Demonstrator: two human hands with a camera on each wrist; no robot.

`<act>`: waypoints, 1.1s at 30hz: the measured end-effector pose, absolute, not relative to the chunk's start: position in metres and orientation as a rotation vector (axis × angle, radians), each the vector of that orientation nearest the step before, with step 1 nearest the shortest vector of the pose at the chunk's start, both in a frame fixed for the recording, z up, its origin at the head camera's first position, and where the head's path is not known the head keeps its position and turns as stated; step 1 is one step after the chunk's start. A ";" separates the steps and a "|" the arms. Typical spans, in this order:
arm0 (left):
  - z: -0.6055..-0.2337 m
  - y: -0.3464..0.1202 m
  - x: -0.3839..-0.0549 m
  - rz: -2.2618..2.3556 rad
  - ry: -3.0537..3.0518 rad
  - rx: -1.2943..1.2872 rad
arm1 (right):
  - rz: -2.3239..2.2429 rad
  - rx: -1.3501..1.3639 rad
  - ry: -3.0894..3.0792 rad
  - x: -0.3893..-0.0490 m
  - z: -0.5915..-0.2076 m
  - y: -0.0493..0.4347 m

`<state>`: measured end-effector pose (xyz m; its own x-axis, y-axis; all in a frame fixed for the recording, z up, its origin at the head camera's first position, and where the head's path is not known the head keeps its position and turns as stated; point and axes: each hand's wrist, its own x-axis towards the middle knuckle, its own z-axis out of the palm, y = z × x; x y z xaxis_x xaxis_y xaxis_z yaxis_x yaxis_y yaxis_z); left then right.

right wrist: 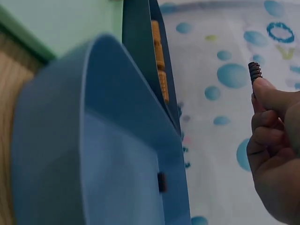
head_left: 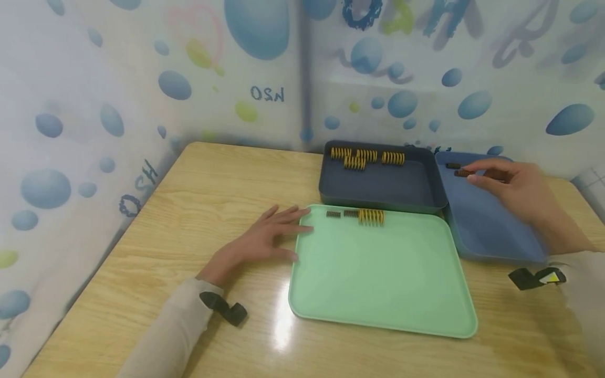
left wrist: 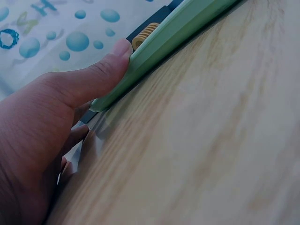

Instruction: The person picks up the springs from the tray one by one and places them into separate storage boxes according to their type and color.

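Work judged part-way. A small dark coil spring is pinched by the fingers of the right hand, over the 11 o'clock end of the blue rectangular tray; a second dark coil spring lies beside it there; anything behind the hand cannot be told. Four large yellow coil springs are already grouped near the 12 o'clock wall of the dark blue-grey rectangular tray. Left outside both: two thin dark springs and one loose yellow spring, lined up near the 11 o'clock rim of the pale-green shallow tray; whether placed or waiting cannot be told. That tray's rim is touched at 10 o'clock by the left hand, fingers straight and spread, nothing gripped. Dark tray is set at 12 o'clock of the green one, blue tray at 2. All is carried by a light wood-grain surface, glare streak at 8 o'clock of the green tray. Surface is backed by white walls printed with blue and lime drops and lettering. Pale sleeves and black straps are worn.
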<state>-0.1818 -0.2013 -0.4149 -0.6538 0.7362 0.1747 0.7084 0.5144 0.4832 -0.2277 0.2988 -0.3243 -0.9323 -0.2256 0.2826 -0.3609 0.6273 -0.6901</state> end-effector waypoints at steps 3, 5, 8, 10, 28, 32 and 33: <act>-0.415 -0.201 -0.182 0.811 2.691 1.280 | 1.142 0.417 -2.685 -0.235 -0.327 0.310; -0.415 -0.201 -0.182 0.809 2.692 1.279 | 1.094 0.349 -2.708 -0.239 -0.328 0.317; -0.415 -0.201 -0.181 0.814 2.690 1.276 | 1.058 0.265 -2.748 -0.245 -0.329 0.326; -0.415 -0.201 -0.181 0.817 2.688 1.273 | 1.053 0.203 -2.780 -0.250 -0.329 0.332; -0.414 -0.200 -0.183 0.806 2.706 1.305 | 1.016 -0.012 -2.906 -0.288 -0.352 0.357; -0.415 -0.201 -0.182 0.797 2.707 1.300 | 1.007 -0.021 -2.940 -0.295 -0.361 0.359; -0.415 -0.201 -0.182 0.794 2.707 1.300 | 1.009 -0.026 -2.945 -0.296 -0.363 0.359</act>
